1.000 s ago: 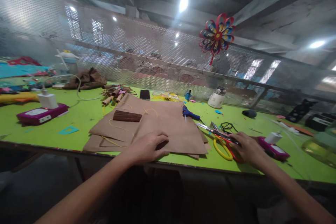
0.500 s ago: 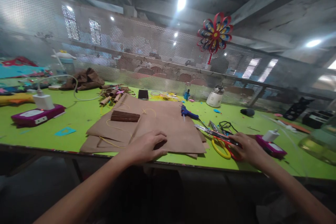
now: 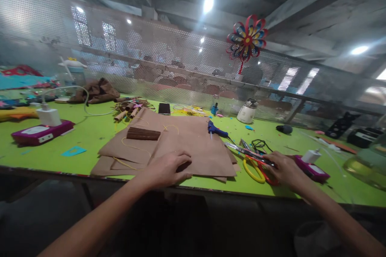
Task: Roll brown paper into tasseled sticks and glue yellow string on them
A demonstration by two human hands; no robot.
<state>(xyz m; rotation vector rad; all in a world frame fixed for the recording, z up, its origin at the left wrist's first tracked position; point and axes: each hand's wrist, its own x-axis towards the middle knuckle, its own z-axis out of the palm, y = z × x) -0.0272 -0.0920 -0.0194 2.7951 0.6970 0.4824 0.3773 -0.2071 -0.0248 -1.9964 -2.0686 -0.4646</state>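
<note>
Right hand (image 3: 285, 170) apparently gripping scissors (image 3: 250, 153), blades pointing far-left. Left hand (image 3: 169, 167) spread on paper (image 3: 196, 144).

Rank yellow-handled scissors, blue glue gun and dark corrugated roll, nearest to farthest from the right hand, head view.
1. yellow-handled scissors, beside the right hand
2. blue glue gun, back and left
3. dark corrugated roll, far left on brown paper
</note>
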